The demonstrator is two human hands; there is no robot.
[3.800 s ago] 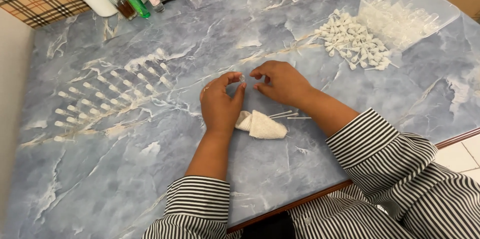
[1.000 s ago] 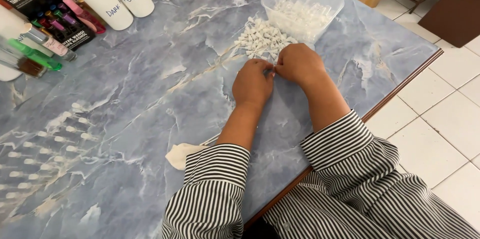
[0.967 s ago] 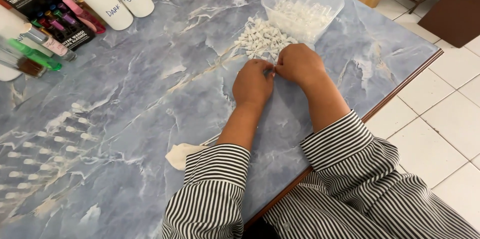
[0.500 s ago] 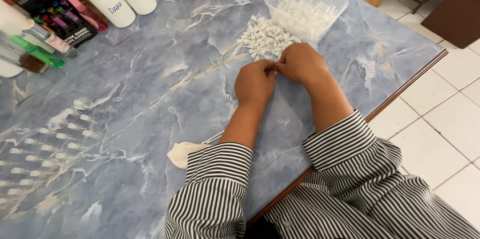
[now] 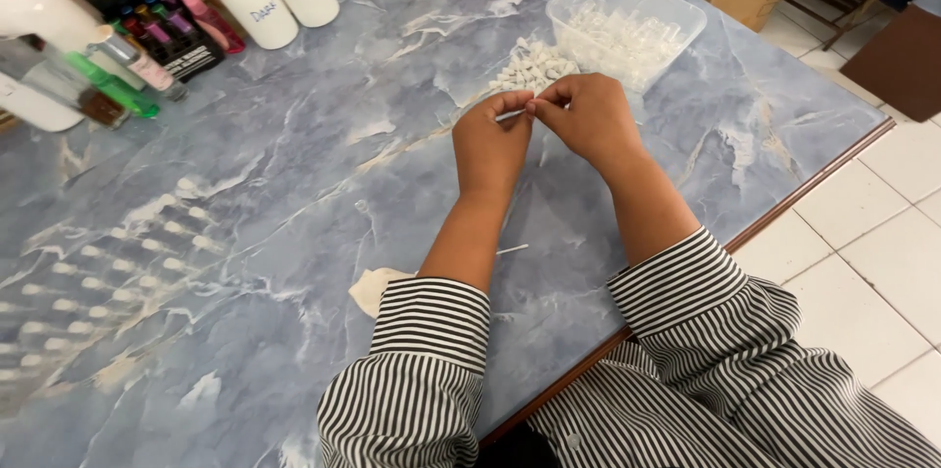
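Head view: one thin white stick (image 5: 510,115), pinched end to end between the fingertips of the left hand (image 5: 490,145) and right hand (image 5: 586,120), both closed on it, just short of the clear plastic tub (image 5: 627,22). It looks light, stiff and easily snapped, best gripped at its ends. A heap of small white pieces (image 5: 534,66) lies against the tub; a second stick (image 5: 512,249) and a cream cloth (image 5: 377,287) sit well back from it.
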